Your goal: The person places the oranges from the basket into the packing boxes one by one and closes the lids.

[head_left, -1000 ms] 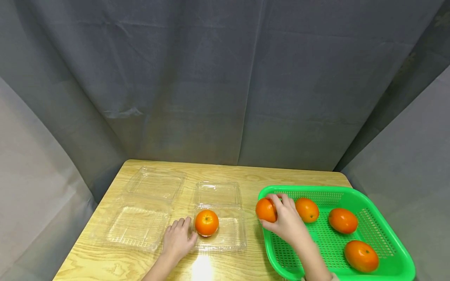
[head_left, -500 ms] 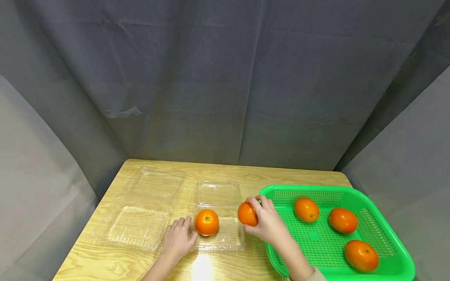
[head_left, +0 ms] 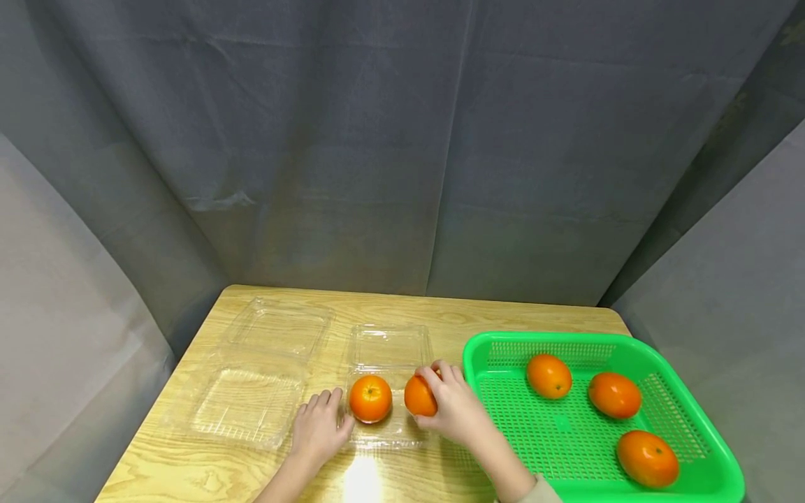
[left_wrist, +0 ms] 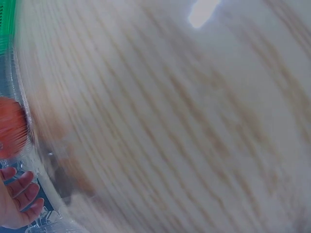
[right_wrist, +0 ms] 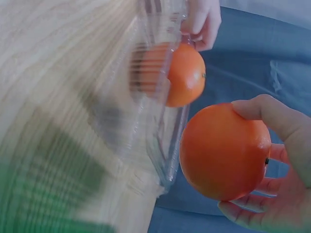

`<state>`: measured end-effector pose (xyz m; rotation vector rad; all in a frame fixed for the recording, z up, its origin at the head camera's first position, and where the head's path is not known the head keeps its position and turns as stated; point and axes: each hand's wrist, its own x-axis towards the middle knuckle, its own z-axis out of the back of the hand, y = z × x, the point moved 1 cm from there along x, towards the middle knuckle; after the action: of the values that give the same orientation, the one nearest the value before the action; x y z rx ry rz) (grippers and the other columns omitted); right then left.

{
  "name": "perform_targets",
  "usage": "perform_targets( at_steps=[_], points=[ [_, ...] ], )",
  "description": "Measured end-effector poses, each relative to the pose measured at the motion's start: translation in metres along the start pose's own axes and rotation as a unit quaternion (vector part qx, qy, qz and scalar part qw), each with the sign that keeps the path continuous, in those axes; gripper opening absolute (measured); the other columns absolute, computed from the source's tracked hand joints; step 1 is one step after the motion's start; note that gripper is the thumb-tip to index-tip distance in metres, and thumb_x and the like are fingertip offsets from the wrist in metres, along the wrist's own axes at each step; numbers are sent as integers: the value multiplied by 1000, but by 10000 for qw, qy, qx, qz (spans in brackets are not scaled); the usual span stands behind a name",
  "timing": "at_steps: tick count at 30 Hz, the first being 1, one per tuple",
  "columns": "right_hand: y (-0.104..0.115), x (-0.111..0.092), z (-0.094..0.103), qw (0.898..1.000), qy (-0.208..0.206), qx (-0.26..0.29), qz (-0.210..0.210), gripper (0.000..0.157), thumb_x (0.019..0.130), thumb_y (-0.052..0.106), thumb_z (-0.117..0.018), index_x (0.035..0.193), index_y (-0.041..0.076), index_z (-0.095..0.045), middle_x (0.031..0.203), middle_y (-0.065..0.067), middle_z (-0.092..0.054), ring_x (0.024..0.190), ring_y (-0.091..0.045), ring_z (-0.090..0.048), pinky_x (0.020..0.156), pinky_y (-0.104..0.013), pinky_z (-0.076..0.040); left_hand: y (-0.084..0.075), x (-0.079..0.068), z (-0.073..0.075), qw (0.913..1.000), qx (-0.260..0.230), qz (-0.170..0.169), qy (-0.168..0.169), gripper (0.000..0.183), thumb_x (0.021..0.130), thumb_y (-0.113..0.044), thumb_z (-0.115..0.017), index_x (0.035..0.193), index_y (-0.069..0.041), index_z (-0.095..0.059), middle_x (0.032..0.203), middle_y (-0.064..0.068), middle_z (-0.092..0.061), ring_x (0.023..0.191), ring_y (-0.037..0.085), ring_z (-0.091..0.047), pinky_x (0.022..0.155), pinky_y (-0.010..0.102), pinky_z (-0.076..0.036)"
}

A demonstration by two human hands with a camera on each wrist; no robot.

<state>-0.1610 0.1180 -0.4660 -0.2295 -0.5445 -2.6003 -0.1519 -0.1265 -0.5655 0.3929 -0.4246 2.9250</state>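
Note:
My right hand (head_left: 458, 411) grips an orange (head_left: 419, 395) above the right half of a small clear plastic clamshell box (head_left: 388, 441). In the right wrist view the thumb and fingers wrap around this held orange (right_wrist: 223, 151), which looks raised beside the box wall. Another orange (head_left: 370, 398) sits in the left half of the box base, stem end up. Beside the box's left edge rests my left hand (head_left: 318, 427), its fingers relaxed and holding nothing. The left wrist view catches those loosely bent fingers (left_wrist: 26, 194) near the box; whether they touch it is hard to tell.
A green plastic basket (head_left: 562, 338) stands at the right of the wooden table (head_left: 440, 314), with several oranges in it, one of them the near-side orange (head_left: 648, 458). A larger clear clamshell box (head_left: 248, 402) lies open at the left. Grey curtains (head_left: 352, 175) surround the table.
My right hand has carried the orange leftward from the basket's left rim to over the small box. The left hand and the orange in the box have stayed put.

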Motion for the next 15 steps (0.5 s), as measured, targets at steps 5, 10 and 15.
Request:
perform_targets(
  at_steps=[5,10,15],
  points=[
    [2,-1,-10,9999,142,-6,87,63,58,29,-81,112,14,-54,108,-11,-50,94,-29,-50,69,-40,-49,0,0,-1,10000,-13,-11,-28,40,77,-34,-57,107,-9,-58,91,7,-62,77,21,-56,63,34,-46],
    [3,-1,-18,9994,336,-12,57,63,59,30,-80,113,14,-54,109,-13,-49,96,-30,-49,72,-41,-49,0,0,-1,10000,21,-23,-50,41,77,-35,-57,108,-9,-58,92,8,-62,78,22,-56,64,35,-46],
    [5,-1,-26,9993,355,-18,117,61,58,30,-79,111,14,-54,106,-12,-49,92,-30,-49,68,-41,-49,0,0,-1,10000,-1,-28,-62,41,77,-35,-58,108,-8,-58,92,8,-62,78,22,-56,65,35,-46]
  ],
)
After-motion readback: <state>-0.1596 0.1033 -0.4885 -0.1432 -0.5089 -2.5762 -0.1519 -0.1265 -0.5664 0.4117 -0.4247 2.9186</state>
